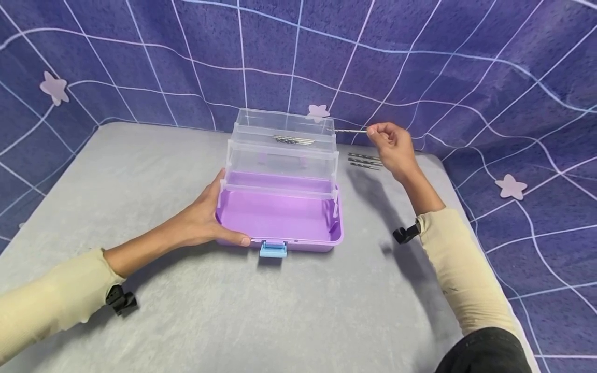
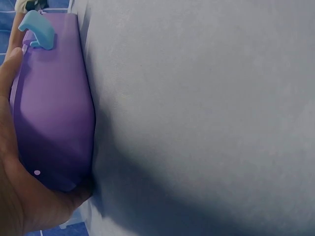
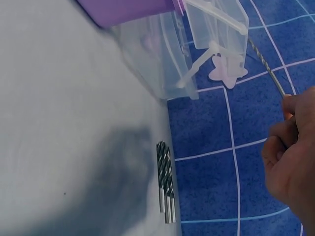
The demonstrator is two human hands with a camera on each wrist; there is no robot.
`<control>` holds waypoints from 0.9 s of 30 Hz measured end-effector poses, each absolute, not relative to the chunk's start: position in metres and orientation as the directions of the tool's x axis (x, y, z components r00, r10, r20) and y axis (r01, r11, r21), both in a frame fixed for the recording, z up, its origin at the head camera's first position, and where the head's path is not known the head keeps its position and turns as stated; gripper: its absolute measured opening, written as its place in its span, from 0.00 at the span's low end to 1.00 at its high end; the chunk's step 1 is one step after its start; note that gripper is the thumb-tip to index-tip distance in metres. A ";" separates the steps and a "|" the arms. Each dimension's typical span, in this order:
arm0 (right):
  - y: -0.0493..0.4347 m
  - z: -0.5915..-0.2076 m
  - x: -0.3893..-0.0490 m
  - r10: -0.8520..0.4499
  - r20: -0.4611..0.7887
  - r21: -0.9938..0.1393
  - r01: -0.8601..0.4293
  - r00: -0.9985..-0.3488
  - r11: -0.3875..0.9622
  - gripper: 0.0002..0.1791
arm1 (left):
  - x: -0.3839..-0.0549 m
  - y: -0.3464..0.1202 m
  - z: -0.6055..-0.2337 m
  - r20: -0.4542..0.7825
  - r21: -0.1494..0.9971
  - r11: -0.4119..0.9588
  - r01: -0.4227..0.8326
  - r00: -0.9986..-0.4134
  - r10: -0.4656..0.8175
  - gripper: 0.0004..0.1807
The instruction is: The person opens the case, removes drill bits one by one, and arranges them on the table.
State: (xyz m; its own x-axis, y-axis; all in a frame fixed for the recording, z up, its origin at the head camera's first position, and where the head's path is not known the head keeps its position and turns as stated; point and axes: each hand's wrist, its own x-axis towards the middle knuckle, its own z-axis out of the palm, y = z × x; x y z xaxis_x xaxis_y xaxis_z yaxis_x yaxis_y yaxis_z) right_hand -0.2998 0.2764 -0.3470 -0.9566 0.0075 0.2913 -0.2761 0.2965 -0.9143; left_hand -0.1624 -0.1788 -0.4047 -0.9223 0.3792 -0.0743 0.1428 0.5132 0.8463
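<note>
Steel-bright on my feed, the twist drill bit [image 1: 349,130] the right hand [image 1: 396,150] pinches at the upper right of the purple toolbox [image 1: 275,217] should handle light, stiff and slippery, best held by its smooth shank, while the left hand [image 1: 200,217] grips the toolbox's left end.

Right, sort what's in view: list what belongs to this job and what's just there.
Part of the job:
purple box, held by the left hand
single drill bit, pinched in the right hand
drill bits in the tray
clear tray
drill bits on the table

Just there:
grey table
blue backdrop
black wrist clips
</note>
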 end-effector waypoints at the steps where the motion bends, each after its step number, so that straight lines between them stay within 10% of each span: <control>1: 0.277 -0.348 -0.299 0.009 0.290 -0.913 -0.274 -0.957 0.301 0.07 | -0.162 -0.179 -0.405 -0.076 0.845 0.516 0.142 -0.922 0.379 0.99; 27: 0.309 -0.357 -0.288 0.096 0.252 -0.938 -0.219 -0.963 0.267 0.06 | -0.164 -0.178 -0.405 -0.064 0.872 0.468 0.139 -0.918 0.392 0.98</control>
State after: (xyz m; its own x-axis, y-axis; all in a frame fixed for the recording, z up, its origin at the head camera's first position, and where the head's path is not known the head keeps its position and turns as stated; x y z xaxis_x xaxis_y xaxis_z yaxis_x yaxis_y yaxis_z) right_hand -0.2883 0.3089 -0.3571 -0.9629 0.0960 0.2524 -0.2193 0.2672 -0.9384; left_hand -0.1644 -0.1783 -0.4049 -0.9179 0.3916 -0.0636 0.1394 0.4684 0.8725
